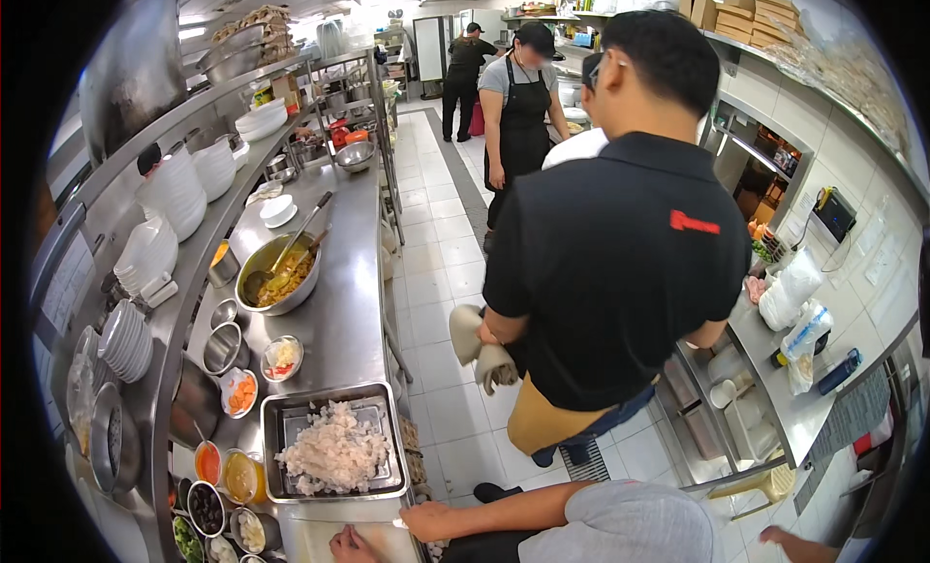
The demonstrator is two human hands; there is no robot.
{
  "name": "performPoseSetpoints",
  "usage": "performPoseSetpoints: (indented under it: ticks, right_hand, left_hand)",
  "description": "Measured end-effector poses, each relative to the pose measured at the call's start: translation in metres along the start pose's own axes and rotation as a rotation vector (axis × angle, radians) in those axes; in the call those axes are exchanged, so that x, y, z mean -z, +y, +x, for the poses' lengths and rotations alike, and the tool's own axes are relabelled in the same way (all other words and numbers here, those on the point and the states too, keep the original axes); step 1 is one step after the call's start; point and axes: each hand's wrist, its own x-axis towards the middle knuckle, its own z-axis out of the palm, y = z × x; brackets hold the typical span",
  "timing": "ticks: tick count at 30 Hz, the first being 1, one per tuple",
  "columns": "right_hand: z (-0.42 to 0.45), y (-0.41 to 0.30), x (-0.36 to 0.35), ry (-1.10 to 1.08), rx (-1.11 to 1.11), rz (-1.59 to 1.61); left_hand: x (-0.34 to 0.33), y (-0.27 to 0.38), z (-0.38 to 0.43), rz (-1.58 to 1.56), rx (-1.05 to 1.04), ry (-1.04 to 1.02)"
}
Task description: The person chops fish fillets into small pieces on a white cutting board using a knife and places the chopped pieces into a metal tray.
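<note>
At the bottom edge my left hand [352, 545] rests on a pale cutting board [312, 537], its fingers bent and partly cut off. Whether it holds anything cannot be made out. My right hand [430, 521] is closed at the board's right side around a white-handled tool [399, 523], probably a knife; its blade is not clear. Just beyond both hands sits a rectangular steel tray [330, 498] with a heap of pale, translucent chopped pieces [338, 447], perhaps seafood. Left of the tray are containers of orange sauce [208, 461], yellow liquid [241, 476] and dark pieces [206, 508].
Farther along the steel counter [349, 272] stands a large bowl of yellow-brown food [280, 272] with a ladle. A shelf [190, 294] of white bowls overhangs the left side. A person in a black shirt [617, 272] stands close at right. Another person's hand [781, 537] shows lower right.
</note>
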Motion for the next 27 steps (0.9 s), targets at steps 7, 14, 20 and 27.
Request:
performPoseSetpoints:
  ticks: [7, 14, 20, 27]
  right_hand:
    - [0.006, 0.008, -0.01, 0.065, 0.022, 0.042]
    - [0.005, 0.007, -0.001, 0.005, 0.065, -0.013]
    - [0.0, 0.0, 0.006, -0.003, 0.058, 0.02]
    - [0.018, 0.022, -0.011, 0.044, 0.126, 0.043]
  left_hand:
    - [-0.004, 0.002, -0.001, 0.017, -0.02, 0.02]
    - [-0.005, 0.0, -0.002, 0.034, -0.043, 0.035]
    - [-0.003, -0.002, -0.002, -0.053, 0.112, 0.013]
    - [0.002, 0.027, 0.004, -0.155, 0.266, 0.036]
